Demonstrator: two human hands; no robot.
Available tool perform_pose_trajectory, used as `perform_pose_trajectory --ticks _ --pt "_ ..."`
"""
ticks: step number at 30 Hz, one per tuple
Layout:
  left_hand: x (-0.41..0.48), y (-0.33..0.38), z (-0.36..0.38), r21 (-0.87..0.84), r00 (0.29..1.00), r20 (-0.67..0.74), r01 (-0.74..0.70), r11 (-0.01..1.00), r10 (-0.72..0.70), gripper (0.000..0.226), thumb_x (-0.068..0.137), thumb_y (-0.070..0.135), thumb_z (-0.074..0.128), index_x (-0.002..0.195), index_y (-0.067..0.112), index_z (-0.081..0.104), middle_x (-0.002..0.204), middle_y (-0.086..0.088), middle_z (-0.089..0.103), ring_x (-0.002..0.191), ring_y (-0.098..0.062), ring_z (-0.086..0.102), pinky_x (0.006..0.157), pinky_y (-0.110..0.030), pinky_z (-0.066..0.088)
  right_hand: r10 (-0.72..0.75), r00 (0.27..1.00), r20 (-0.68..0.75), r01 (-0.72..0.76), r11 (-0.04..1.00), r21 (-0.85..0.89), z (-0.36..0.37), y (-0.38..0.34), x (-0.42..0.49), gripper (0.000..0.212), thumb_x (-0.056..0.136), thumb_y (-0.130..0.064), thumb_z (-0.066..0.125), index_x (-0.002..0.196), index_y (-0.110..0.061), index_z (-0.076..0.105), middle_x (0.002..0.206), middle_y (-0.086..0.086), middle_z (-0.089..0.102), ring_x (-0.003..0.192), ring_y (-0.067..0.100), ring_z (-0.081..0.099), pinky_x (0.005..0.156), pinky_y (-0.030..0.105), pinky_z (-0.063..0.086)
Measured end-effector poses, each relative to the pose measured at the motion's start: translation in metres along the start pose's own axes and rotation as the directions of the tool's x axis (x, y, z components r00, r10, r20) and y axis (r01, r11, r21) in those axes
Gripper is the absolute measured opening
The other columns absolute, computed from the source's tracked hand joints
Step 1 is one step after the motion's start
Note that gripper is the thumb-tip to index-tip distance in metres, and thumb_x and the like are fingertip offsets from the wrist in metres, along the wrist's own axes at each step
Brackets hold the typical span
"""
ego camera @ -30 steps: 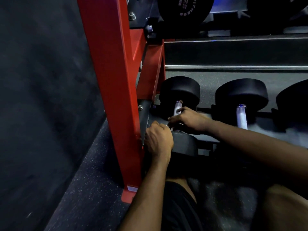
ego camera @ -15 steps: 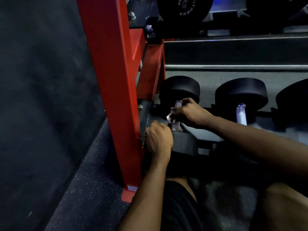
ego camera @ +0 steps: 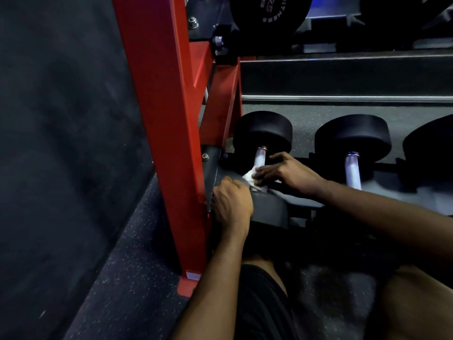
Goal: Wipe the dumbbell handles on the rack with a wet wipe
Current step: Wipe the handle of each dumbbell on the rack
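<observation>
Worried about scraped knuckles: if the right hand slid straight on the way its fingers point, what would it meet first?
Likely the rack's black end bracket, passing just beyond the knuckles of the left hand; depth is hard to judge.

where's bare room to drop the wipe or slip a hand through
Bare floor left of the red post and behind the first dumbbell and second dumbbell, with a gap between them. Crowded beside the post: left hand, right hand and wipe on the first dumbbell.
</observation>
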State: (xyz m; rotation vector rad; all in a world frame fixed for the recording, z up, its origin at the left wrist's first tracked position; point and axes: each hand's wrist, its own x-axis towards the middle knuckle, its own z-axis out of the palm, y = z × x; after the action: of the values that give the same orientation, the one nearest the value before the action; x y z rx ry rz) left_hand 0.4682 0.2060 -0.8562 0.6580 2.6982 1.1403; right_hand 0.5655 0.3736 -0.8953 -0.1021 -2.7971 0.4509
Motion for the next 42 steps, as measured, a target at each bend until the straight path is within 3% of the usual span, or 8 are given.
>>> perform_pose_trajectory --ticks 6,11,14,19,22,26,36,42 --pt "0.000 0.001 -0.002 -0.007 1.000 0.002 0.010 1.000 -0.010 0.029 0.095 0.016 0.043 0.100 0.005 0.069 0.103 -0.022 0.067 0.096 -0.041 0.063 0.072 -0.039 0.046 -0.083 0.995 0.061 0.076 0.992 0.098 0.004 0.001 -0.005 0.051 0.103 -0.044 0.029 0.112 -0.019 0.073 0.128 -0.006 0.064 0.127 0.003 0.049 0.098 0.016 0.027" --pt "-0.001 0.002 -0.003 -0.006 1.000 0.009 0.020 1.000 -0.020 0.029 0.095 0.017 0.043 0.101 0.005 0.069 0.104 -0.021 0.067 0.097 -0.041 0.063 0.072 -0.040 0.047 -0.048 0.999 -0.023 0.047 0.999 -0.009 0.002 0.005 -0.008 0.051 0.103 -0.045 0.033 0.109 -0.019 0.075 0.126 -0.007 0.065 0.124 0.002 0.051 0.097 0.013 0.027" --pt "0.000 0.001 -0.001 0.000 1.000 0.010 0.021 1.000 -0.021 0.029 0.095 0.017 0.044 0.101 0.005 0.069 0.103 -0.021 0.068 0.097 -0.041 0.063 0.072 -0.040 0.047 -0.077 0.996 0.047 0.076 0.997 0.005 0.004 0.006 -0.013 0.037 0.100 -0.036 0.043 0.112 -0.021 0.074 0.128 -0.008 0.064 0.124 0.002 0.053 0.096 0.013 0.030" --pt "0.000 0.001 -0.001 0.008 1.000 0.005 0.013 1.000 -0.013 0.029 0.095 0.017 0.043 0.100 0.006 0.070 0.102 -0.021 0.068 0.095 -0.040 0.064 0.068 -0.038 0.042 -0.021 0.992 -0.128 0.004 0.992 -0.130 -0.001 0.007 -0.009 0.020 0.079 -0.009 0.074 0.098 -0.012 0.079 0.117 0.002 0.071 0.107 0.012 0.067 0.091 0.009 0.035" --pt "0.000 0.000 0.000 0.007 1.000 0.008 0.015 1.000 -0.015 0.030 0.095 0.017 0.043 0.101 0.006 0.069 0.102 -0.021 0.068 0.095 -0.040 0.064 0.065 -0.035 0.036 -0.002 0.997 -0.081 -0.012 0.984 -0.176 0.005 -0.004 -0.011 0.021 0.083 -0.018 0.071 0.103 -0.020 0.078 0.122 -0.006 0.068 0.107 0.010 0.067 0.086 0.022 0.049" --pt "0.001 0.000 0.000 0.009 1.000 0.008 0.024 1.000 -0.024 0.029 0.094 0.018 0.043 0.100 0.007 0.070 0.101 -0.021 0.068 0.095 -0.041 0.064 0.072 -0.040 0.047 0.230 0.946 -0.230 -0.251 0.966 -0.066 -0.003 -0.001 -0.003 0.029 0.076 -0.009 0.076 0.103 -0.018 0.078 0.123 -0.003 0.067 0.106 0.017 0.068 0.080 0.038 0.058" --pt "0.001 0.001 0.000 0.011 0.999 0.017 0.028 1.000 -0.028 0.029 0.095 0.018 0.043 0.102 0.006 0.070 0.104 -0.022 0.068 0.098 -0.041 0.063 0.074 -0.041 0.047 0.357 0.884 -0.302 -0.370 0.929 0.014 0.008 -0.009 0.011 0.033 0.076 -0.005 0.069 0.106 -0.014 0.075 0.122 0.004 0.067 0.105 0.029 0.068 0.079 0.045 0.059" --pt "0.002 0.000 0.001 0.003 0.999 0.016 0.032 0.999 -0.032 0.030 0.094 0.018 0.044 0.100 0.006 0.070 0.102 -0.022 0.068 0.097 -0.041 0.063 0.074 -0.041 0.048 0.314 0.907 -0.281 -0.344 0.937 -0.064 0.014 -0.024 0.006 0.027 0.082 -0.018 0.065 0.106 -0.016 0.076 0.122 0.001 0.068 0.104 0.024 0.069 0.077 0.042 0.059"
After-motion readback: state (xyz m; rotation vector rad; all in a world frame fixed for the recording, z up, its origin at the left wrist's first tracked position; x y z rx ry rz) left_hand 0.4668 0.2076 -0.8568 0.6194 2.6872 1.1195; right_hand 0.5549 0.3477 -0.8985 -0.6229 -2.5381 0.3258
